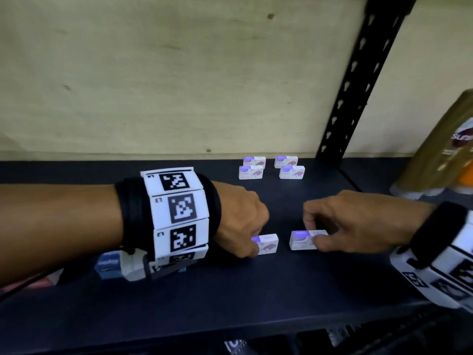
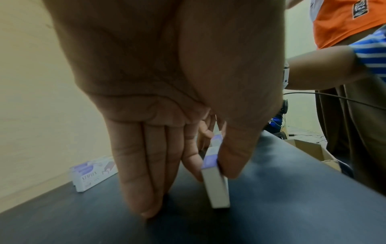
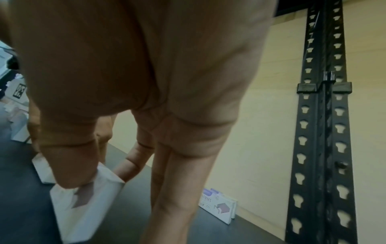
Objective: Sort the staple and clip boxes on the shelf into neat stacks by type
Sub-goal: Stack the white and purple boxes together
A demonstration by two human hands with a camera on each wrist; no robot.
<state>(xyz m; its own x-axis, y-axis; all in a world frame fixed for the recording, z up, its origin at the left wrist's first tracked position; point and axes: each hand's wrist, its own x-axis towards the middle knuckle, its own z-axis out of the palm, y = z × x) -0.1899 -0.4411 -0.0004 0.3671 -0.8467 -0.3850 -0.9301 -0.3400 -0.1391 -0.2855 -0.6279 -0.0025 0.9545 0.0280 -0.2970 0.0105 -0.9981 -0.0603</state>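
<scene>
At the centre of the head frame, on the dark shelf [image 1: 256, 290], two white staple boxes stand on edge a little apart: the left staple box [image 1: 267, 243] is pinched between thumb and fingers [image 2: 194, 158] of the left hand [image 1: 238, 216], and the right staple box [image 1: 303, 240] is gripped the same way by the curled fingers of the right hand [image 1: 350, 221]. Both boxes appear to touch the shelf, though the right wrist view shows its box tilted. Higher in the frame, against the back wall, four matching staple boxes [image 1: 271, 168] stand in two pairs. A blue box [image 1: 108, 263], perhaps the clips, lies at lower left behind the left wrist, and a gold bottle [image 1: 440, 155] stands at the right edge. The step in hand looks like gathering the staple boxes; the next move probably calls for carrying both back to the four, squared to their faces without knocking them.
</scene>
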